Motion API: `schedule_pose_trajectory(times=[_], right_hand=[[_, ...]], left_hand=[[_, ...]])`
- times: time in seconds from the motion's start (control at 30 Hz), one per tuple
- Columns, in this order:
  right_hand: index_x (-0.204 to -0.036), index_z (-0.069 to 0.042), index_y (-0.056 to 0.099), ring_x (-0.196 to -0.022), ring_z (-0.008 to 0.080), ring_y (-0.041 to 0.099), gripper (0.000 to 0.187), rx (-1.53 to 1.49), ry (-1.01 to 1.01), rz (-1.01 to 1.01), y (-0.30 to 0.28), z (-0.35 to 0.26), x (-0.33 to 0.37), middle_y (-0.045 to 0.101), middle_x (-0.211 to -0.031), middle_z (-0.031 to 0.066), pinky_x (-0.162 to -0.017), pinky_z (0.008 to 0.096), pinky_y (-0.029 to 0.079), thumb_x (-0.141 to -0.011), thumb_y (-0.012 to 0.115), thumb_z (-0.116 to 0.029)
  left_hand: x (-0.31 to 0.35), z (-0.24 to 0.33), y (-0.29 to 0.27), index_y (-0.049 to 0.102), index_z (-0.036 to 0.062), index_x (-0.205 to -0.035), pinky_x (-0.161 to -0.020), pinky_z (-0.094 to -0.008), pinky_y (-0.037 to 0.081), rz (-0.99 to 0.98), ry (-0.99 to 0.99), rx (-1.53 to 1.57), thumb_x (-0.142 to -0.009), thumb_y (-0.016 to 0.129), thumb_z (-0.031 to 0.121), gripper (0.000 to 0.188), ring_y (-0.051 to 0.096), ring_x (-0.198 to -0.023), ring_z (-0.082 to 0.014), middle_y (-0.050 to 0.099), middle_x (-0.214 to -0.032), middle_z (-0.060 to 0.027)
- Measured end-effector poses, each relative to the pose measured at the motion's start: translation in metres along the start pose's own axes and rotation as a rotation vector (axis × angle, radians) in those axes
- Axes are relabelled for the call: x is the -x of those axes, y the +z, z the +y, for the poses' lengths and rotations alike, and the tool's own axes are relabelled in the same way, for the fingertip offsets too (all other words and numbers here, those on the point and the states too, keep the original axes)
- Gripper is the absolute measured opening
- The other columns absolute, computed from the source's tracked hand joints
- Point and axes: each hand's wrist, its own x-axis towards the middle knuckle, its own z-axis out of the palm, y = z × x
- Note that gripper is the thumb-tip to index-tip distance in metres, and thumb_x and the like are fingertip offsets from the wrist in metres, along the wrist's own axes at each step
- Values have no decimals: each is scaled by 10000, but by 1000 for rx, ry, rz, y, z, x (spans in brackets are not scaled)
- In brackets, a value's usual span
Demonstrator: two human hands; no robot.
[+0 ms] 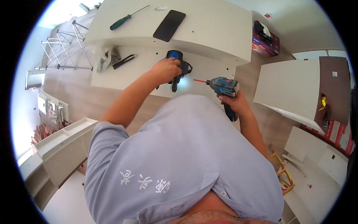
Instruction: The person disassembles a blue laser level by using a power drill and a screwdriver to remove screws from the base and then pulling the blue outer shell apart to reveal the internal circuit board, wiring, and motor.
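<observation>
My left hand (167,70) is closed on a black and blue cordless drill (175,56) over the lower white panel (138,80). A bright light glows on the panel beside the drill's nose. In my right hand (238,102) is a blue and grey cordless impact driver (223,86), its grip wrapped by my fingers. Its long red bit (200,80) points left toward the drill, apart from it. To the left of my left hand lie a black utility knife (123,61) and a clear plastic bag of small parts (106,59).
On the raised white board (212,30) beyond lie a black phone (169,25) and a green-handled screwdriver (121,22). A purple box (265,43) stands at the far right. White cabinet pieces (287,86) flank me, and a metal folding frame (67,48) stands far left.
</observation>
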Motion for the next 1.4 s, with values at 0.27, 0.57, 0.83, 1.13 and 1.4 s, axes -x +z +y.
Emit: schedule_pose_trajectory(times=[0.27,0.57,0.83,1.13,1.4], right_hand=[[-1151,-5,735,-874,162,698,335,-87,16,58,-10,13,22,771,-1017,90,-764,343,578,-862,831,-146],[-1123,-18,729,-846,173,689,315,-205,-27,148,-19,36,36,754,-994,75,-761,353,571,-852,832,-142],[-1127,0,721,-857,190,700,315,-281,25,198,-19,51,49,756,-1007,90,-763,362,576,-858,827,-125],[-1185,7,711,-905,199,716,399,-350,26,256,-22,84,49,762,-1061,122,-768,364,590,-853,840,-174],[-1216,12,694,-935,210,724,439,-344,53,202,-32,88,44,761,-1069,133,-772,361,592,-856,843,-191]], left_hand=[[-24,-4,-21,703,113,-1079,-970,-429,507,-254,302,-133,-810,709,135,271,603,-1130,-280,632,-1140,-80],[-59,-19,-36,688,81,-1062,-903,-449,537,112,13,-53,-956,623,199,171,647,-1048,-329,651,-1073,-113],[-94,-36,-70,704,95,-1149,-892,-461,555,320,-383,16,-1031,585,246,226,686,-1056,-350,682,-1171,-124],[1,7,-20,645,-22,-1282,-941,-424,554,420,-792,496,-986,691,303,442,691,-1142,-337,693,-1194,-260],[-15,39,20,133,-83,-1607,-1091,-515,474,-42,-966,399,-733,844,612,1324,563,-1311,-457,462,-1484,-352]])
